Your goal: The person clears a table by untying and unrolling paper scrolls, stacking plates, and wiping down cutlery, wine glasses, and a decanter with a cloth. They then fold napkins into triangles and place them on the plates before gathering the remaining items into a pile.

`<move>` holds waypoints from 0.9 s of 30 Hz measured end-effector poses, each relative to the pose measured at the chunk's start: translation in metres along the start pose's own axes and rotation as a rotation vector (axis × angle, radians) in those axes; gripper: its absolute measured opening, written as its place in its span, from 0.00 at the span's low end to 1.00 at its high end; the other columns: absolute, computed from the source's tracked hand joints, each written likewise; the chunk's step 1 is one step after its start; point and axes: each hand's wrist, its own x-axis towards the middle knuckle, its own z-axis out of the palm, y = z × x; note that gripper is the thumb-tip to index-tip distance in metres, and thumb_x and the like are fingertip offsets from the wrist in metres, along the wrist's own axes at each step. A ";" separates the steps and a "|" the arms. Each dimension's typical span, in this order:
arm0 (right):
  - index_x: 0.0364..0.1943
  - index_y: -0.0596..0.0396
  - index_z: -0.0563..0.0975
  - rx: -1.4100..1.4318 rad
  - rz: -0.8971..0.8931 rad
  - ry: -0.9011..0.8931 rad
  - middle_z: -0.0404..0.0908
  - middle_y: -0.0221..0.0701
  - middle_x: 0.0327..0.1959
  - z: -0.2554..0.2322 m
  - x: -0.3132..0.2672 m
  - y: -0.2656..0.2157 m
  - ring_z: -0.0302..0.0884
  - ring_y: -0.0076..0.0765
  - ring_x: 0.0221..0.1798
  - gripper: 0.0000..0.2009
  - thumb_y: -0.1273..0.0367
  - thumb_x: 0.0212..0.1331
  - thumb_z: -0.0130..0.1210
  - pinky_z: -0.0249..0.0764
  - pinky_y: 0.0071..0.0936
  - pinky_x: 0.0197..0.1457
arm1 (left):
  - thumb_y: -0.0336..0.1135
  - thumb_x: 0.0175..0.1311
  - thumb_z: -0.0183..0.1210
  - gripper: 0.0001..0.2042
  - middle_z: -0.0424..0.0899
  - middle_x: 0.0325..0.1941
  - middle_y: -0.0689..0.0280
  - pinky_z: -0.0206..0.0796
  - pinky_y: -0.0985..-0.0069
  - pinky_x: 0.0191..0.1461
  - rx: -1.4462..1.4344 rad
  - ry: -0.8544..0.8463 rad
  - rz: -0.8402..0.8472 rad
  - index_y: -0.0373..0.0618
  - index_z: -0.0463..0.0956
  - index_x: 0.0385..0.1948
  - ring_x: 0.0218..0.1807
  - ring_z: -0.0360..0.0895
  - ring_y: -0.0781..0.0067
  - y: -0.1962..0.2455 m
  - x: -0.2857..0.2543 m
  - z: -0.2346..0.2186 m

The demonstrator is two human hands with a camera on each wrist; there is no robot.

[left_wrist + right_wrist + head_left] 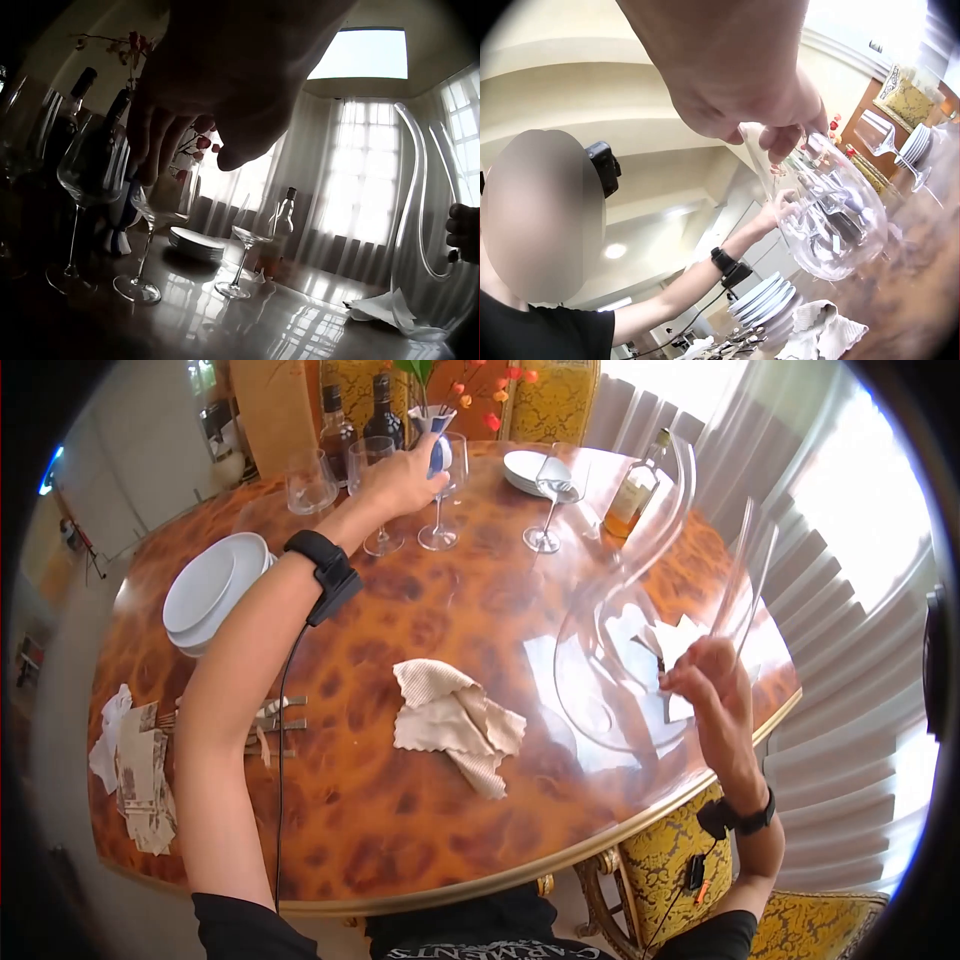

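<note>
- The left hand (pixel 400 478) reaches across the round table (pixel 420 830); its fingers (pixel 154 146) curl down over the bowl of a stemmed wine glass (pixel 440 510), gripping it near the rim.
- That wine glass stands upright on the tabletop, on the far side of the beige cloth (pixel 455 725), with a second stemmed glass (pixel 375 490) just beside it.
- The right hand (pixel 715 690) pinches the thin curved handle of a clear glass decanter (pixel 625 660), fingers curled close around it.
- The decanter is smooth, transparent and swan-necked; its rounded base sits to the right of the cloth, near the table's edge, with white paper (pixel 675 645) beneath it.
- The cloth is crumpled, ribbed and matte; the tabletop is glossy, mottled brown, gold-rimmed.
</note>
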 end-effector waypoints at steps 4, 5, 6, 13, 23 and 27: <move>0.45 0.58 0.67 0.053 0.010 0.004 0.77 0.32 0.34 -0.024 -0.021 0.003 0.76 0.28 0.39 0.11 0.71 0.64 0.55 0.74 0.29 0.50 | 0.48 0.64 0.56 0.28 0.84 0.40 0.44 0.72 0.50 0.47 0.008 -0.028 -0.104 0.46 0.61 0.63 0.44 0.81 0.40 0.009 0.023 0.011; 0.45 0.58 0.66 0.022 0.000 0.018 0.76 0.32 0.34 -0.028 -0.023 0.002 0.76 0.29 0.40 0.11 0.71 0.64 0.55 0.74 0.31 0.51 | 0.48 0.64 0.56 0.28 0.84 0.40 0.44 0.72 0.50 0.47 0.005 -0.015 -0.111 0.46 0.61 0.63 0.44 0.81 0.40 0.007 0.027 0.016; 0.45 0.58 0.66 -0.006 -0.007 0.035 0.76 0.33 0.35 -0.032 -0.024 0.001 0.76 0.29 0.40 0.11 0.71 0.64 0.55 0.74 0.33 0.53 | 0.48 0.64 0.56 0.27 0.84 0.39 0.45 0.72 0.50 0.45 0.032 -0.006 -0.098 0.45 0.62 0.61 0.43 0.81 0.41 0.006 0.028 0.019; 0.45 0.56 0.66 0.002 -0.062 -0.001 0.77 0.33 0.35 -0.028 -0.009 0.004 0.76 0.31 0.41 0.12 0.69 0.64 0.56 0.72 0.33 0.54 | 0.47 0.65 0.57 0.22 0.84 0.35 0.47 0.73 0.50 0.41 0.009 0.118 -0.082 0.43 0.66 0.53 0.40 0.82 0.42 0.008 0.020 0.025; 0.47 0.57 0.68 0.069 -0.093 -0.060 0.75 0.30 0.36 0.001 0.025 0.011 0.77 0.27 0.42 0.10 0.71 0.66 0.54 0.73 0.28 0.51 | 0.42 0.61 0.63 0.15 0.83 0.33 0.48 0.72 0.51 0.39 -0.084 0.107 0.005 0.42 0.70 0.39 0.38 0.81 0.42 -0.003 0.020 0.023; 0.46 0.59 0.68 0.013 -0.163 0.014 0.73 0.30 0.36 0.018 0.058 0.005 0.77 0.27 0.41 0.10 0.72 0.66 0.53 0.73 0.26 0.49 | 0.41 0.61 0.62 0.14 0.83 0.30 0.48 0.72 0.52 0.38 -0.108 0.135 0.042 0.41 0.72 0.37 0.38 0.81 0.43 0.004 0.008 0.008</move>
